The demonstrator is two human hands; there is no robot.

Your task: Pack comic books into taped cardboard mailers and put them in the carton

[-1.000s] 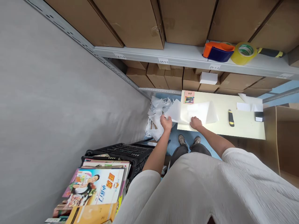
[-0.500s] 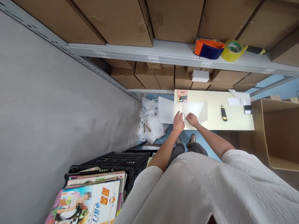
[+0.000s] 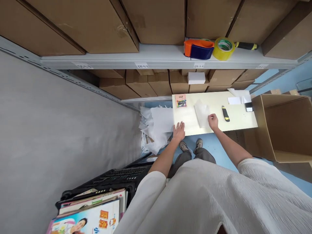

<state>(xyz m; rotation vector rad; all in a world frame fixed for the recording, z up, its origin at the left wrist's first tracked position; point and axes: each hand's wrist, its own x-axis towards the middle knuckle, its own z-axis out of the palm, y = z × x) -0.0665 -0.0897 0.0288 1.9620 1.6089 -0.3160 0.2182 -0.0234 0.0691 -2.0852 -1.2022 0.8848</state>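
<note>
My left hand (image 3: pixel 179 131) lies with its fingers spread at the front left corner of the pale table (image 3: pixel 192 126). It presses on the tabletop and holds nothing. My right hand (image 3: pixel 213 122) is closed in a pinch at the right edge of a thin, translucent white sheet (image 3: pixel 202 113), which looks folded and partly lifted. A small pink booklet (image 3: pixel 180 101) with a picture on its cover lies at the table's back left. To the right of my right hand lies a black-and-yellow utility knife (image 3: pixel 225 113).
White papers (image 3: pixel 236 100) and a phone (image 3: pixel 249 106) lie at the table's right end, beside an open cardboard box (image 3: pixel 268 130). Discarded sheets (image 3: pixel 158 136) heap on the left. A black crate (image 3: pixel 107 182) holds magazines. The shelf above bears tape (image 3: pixel 223 49) and boxes.
My right hand has moved right, and the sheet has shifted right and folded with it. My left hand has moved away from the sheet to the table's left corner. The camera view has shifted.
</note>
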